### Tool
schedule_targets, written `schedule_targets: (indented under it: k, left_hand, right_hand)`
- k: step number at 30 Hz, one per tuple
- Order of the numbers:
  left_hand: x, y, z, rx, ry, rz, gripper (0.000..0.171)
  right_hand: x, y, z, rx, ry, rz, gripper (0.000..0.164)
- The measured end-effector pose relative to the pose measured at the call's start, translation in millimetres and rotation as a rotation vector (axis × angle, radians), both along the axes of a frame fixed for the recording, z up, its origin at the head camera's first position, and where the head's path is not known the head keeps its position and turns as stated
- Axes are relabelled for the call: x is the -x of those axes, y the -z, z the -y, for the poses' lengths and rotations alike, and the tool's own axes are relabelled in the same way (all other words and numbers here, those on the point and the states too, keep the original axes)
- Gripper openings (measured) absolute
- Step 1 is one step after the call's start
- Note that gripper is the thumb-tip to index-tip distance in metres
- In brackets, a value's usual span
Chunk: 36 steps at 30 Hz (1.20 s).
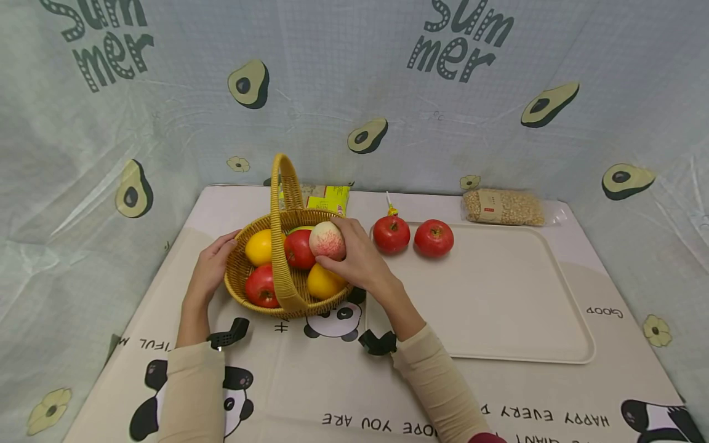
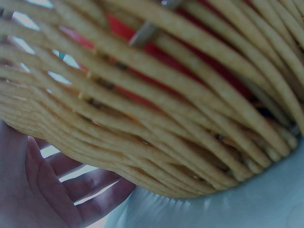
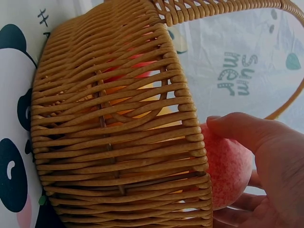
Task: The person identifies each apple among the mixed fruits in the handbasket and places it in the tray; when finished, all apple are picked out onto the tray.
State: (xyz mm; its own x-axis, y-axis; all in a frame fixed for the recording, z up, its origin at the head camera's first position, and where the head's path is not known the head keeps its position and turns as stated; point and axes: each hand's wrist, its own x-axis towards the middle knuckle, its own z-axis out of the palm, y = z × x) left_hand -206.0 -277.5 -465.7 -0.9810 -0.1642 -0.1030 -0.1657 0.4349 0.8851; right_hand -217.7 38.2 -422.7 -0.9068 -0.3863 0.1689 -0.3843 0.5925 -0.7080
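A yellow wicker basket (image 1: 289,298) with a tall handle stands on the left of the table. My left hand (image 1: 209,269) rests against its left side, and in the left wrist view those fingers (image 2: 90,187) extend along the weave. Over the basket's right rim, my right hand (image 1: 361,257) holds a pink-and-white peach (image 1: 327,240) between thumb and fingers. Inside the basket are a red apple (image 1: 299,249), a red fruit (image 1: 260,285), a yellow fruit (image 1: 258,247) and an orange-yellow fruit (image 1: 324,283). Another yellow-green item beneath the peach is mostly hidden.
To the right lies a beige tray (image 1: 515,295), with two red tomatoes (image 1: 391,234) near its back left corner. A lollipop (image 1: 391,208) is behind them. A yellow packet (image 1: 332,198) lies behind the basket, and a bag of beige grains (image 1: 503,207) at the back right.
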Motion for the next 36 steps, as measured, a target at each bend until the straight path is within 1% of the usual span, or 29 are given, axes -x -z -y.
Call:
schedule_targets:
  k: [9, 23, 31, 36]
  left_hand:
    - [-0.2, 0.1, 1.2, -0.006, 0.001, -0.002, 0.057]
    - [-0.6, -1.8, 1.3, -0.005, 0.001, 0.001, 0.057]
    - [-0.5, -2.7, 0.1, -0.009, -0.001, 0.002, 0.057]
    - [-0.8, -1.4, 0.0, -0.015, 0.001, 0.002, 0.057]
  right_hand:
    - [1.7, -0.1, -1.2, -0.032, 0.017, -0.015, 0.071]
    - [2.7, -0.5, -1.2, -0.078, 0.064, -0.027, 0.064]
    - [1.8, -0.3, 0.0, -0.085, 0.068, -0.025, 0.066]
    - [0.7, 0.0, 2.9, -0.105, 0.065, -0.055, 0.069]
